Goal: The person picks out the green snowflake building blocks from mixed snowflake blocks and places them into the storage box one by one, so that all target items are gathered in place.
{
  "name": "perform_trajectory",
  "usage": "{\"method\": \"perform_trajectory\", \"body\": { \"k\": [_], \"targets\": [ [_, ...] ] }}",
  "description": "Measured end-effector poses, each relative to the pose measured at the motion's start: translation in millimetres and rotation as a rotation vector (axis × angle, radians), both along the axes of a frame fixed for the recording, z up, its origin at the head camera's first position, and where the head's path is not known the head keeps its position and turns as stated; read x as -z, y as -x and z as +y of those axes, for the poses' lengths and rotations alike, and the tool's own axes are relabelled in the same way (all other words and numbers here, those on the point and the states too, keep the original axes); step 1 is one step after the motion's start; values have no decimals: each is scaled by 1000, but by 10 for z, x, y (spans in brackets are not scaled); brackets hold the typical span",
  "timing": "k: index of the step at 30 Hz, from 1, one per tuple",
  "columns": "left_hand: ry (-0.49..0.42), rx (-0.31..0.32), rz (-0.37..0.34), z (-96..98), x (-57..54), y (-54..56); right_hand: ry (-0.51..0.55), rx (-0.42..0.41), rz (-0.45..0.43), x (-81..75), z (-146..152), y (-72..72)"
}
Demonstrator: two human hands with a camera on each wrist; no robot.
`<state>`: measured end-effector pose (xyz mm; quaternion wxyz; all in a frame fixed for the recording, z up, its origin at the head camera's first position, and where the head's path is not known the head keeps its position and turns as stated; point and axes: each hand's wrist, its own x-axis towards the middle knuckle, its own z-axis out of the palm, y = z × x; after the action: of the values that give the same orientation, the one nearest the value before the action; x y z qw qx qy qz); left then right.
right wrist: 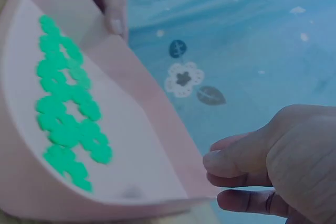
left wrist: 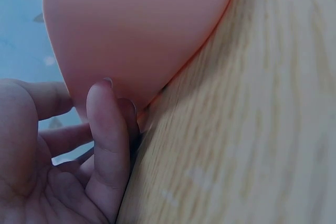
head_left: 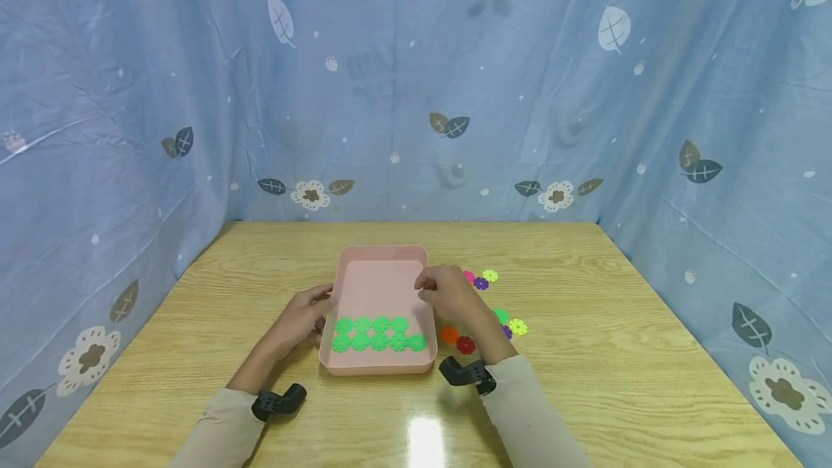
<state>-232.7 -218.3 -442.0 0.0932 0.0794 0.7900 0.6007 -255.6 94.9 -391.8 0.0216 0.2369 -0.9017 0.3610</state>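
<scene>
Two rows of several green flower-shaped discs (head_left: 380,342) lie at the near end of a pink rectangular tray (head_left: 383,287). At the tray's left side, my left hand (head_left: 304,318) grips the wall. In the left wrist view its fingers (left wrist: 107,124) lie against the outer face of the tray (left wrist: 142,30). My right hand (head_left: 451,295) hovers at the right rim, fingers loosely bent and fingertips over the tray's inside. No piece shows between them. The right wrist view has the thumb (right wrist: 226,163) close by the tray's far corner.
Loose flower discs lie right of the tray, partly behind my right forearm: orange (head_left: 449,334), dark red (head_left: 465,344), yellow (head_left: 518,327), green (head_left: 500,315) and others. Farther back are a purple (head_left: 480,283) and another yellow disc (head_left: 490,275). A blue patterned curtain (head_left: 416,92) encloses the wooden table (head_left: 552,251).
</scene>
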Motion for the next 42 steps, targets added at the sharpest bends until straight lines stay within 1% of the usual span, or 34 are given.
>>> {"method": "perform_trajectory", "body": {
  "k": [3,6,12,16,25,30,35,38,42],
  "targets": [
    [-1,6,1,1,-3,-4,9,23,19,-21,78,23],
    [-4,9,0,3,-7,-9,-14,55,29,-24,162,53],
    [-4,18,6,-1,-4,-7,-44,91,-32,-29,347,104],
    [-10,23,6,-4,-2,-7,-53,122,-69,-40,467,114],
    [-9,21,7,0,-7,-13,-61,225,-93,8,729,133],
    [-7,14,7,1,-7,-10,-30,236,-100,59,903,137],
    [-17,12,1,0,-11,-12,-13,246,-157,143,1060,140],
    [-25,15,-4,0,-10,-14,9,260,-220,184,1126,134],
    [-26,16,-6,1,-7,-18,7,260,-305,209,1200,116]
  ]
}}
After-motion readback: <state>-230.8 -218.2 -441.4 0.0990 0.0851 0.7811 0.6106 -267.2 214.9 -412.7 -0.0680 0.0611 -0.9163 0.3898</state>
